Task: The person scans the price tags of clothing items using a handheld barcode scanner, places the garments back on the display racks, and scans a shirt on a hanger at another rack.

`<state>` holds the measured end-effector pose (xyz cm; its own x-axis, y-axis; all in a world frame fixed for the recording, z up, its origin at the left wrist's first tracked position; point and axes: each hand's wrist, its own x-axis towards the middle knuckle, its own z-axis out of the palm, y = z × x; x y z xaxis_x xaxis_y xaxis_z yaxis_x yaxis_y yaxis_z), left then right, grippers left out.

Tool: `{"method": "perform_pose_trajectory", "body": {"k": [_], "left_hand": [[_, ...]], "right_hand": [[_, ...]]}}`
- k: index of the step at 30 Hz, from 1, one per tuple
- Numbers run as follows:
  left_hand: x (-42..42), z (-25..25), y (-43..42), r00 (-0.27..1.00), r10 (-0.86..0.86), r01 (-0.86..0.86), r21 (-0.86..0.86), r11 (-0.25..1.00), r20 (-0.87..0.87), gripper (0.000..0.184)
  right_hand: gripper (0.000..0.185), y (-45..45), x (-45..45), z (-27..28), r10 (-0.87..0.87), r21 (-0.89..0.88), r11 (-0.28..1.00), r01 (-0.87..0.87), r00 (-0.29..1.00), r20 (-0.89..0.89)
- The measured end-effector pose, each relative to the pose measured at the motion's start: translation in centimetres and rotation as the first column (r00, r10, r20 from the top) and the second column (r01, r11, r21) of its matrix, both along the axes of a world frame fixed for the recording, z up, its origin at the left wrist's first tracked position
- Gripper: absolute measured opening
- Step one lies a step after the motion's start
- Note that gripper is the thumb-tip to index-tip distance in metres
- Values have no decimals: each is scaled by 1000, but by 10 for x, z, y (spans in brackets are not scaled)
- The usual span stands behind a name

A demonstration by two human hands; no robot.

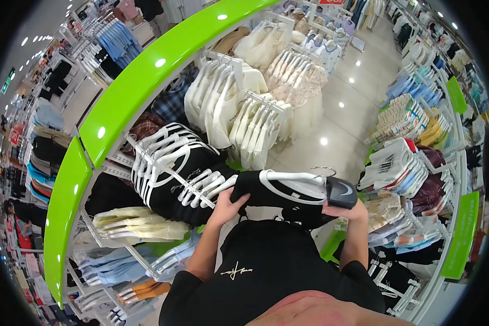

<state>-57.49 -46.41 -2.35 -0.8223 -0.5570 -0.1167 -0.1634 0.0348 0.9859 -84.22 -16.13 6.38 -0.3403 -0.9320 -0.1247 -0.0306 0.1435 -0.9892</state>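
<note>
A black T-shirt [255, 191] with white trim at the neck hangs on a white hanger [293, 176] in front of me, its hook upright. My left hand [232, 206] is closed on the shirt's left shoulder edge, thumb on the cloth. My right hand [346, 211] is at the other shoulder, closed around a dark grey, rounded handheld device [340, 193] with a pale curved mark. The device covers part of that hand and the hanger's end. Whether the right fingers also pinch the shirt is hidden.
Beside my left hand, a metal rail [187, 183] carries several black garments on white hangers [160, 157]. Cream clothes [212, 100] hang farther ahead. A bright green curved panel [141, 76] borders the rack. More clothes [391, 165] line the right side, across a tiled aisle [345, 103].
</note>
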Motion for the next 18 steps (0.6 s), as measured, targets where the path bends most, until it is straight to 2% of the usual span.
{"method": "perform_pose_trajectory", "body": {"k": [3, 5, 6, 9, 10, 13, 14, 15, 17, 18], "left_hand": [[16, -6, -11, 998, 49, -49, -13, 999, 37, 19], [26, -5, -14, 991, 79, -75, -46, 996, 104, 18], [25, -5, -8, 993, 114, -116, -109, 987, -25, 16], [33, 8, -2, 983, 182, -179, -171, 969, 4, 15], [34, 11, -2, 978, 207, -204, -203, 958, -6, 15], [44, 26, 1, 960, 280, -276, -293, 915, -29, 16], [47, 32, 0, 955, 295, -283, -364, 887, -23, 17], [48, 37, -2, 949, 313, -300, -389, 871, -31, 17], [51, 41, -6, 935, 354, -332, -361, 872, -6, 18], [53, 39, -10, 932, 362, -345, -355, 869, -22, 17]], "right_hand": [[38, 0, -14, 5, 31, -43, 999, -34, 997, -65], [31, -5, -22, 15, 112, -63, 992, -111, 994, 9], [27, -7, -25, 20, 150, -74, 986, -146, 987, 49], [22, -11, -33, 29, 187, -70, 981, -182, 979, 77], [22, -9, -41, 29, 218, -25, 975, -219, 975, -27], [24, -10, -48, 33, 169, 15, 985, -169, 985, 18], [27, -8, -50, 29, 115, 34, 992, -119, 989, 91], [31, -13, -52, 30, 115, 11, 993, -115, 992, 61], [32, -24, -48, 35, 20, -38, 999, -16, 992, 124], [30, -29, -51, 35, 16, -37, 999, -12, 995, 95]]}}
